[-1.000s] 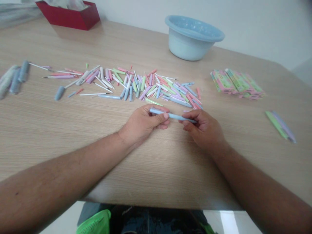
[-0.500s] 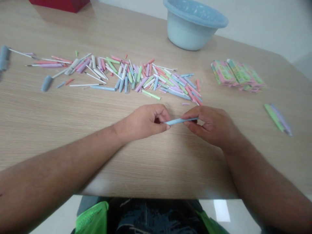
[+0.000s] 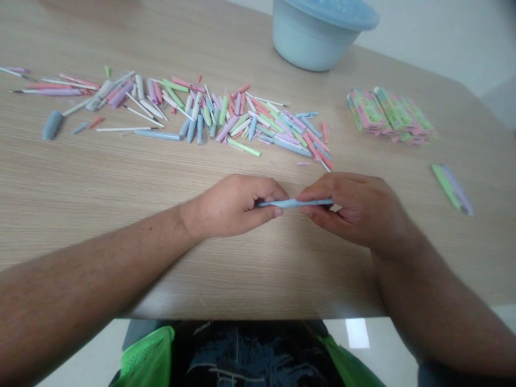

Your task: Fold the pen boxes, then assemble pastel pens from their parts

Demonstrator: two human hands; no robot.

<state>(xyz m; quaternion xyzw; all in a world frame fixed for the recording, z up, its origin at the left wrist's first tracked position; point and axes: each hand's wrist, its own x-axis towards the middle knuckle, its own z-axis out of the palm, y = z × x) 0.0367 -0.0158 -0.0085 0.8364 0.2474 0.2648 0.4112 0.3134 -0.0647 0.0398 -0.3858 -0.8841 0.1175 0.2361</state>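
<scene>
Table (image 3: 242, 279), wood-grained, with loose pen parts (image 3: 191, 130) strewn across its far left and centre; left hand (image 3: 237, 207) and right hand (image 3: 357, 209) at near centre, each pinching one end of a light-blue pen (image 3: 288, 203) held crosswise between them. Sound handling calls for both grips in one line, with light, even finger pressure.
</scene>
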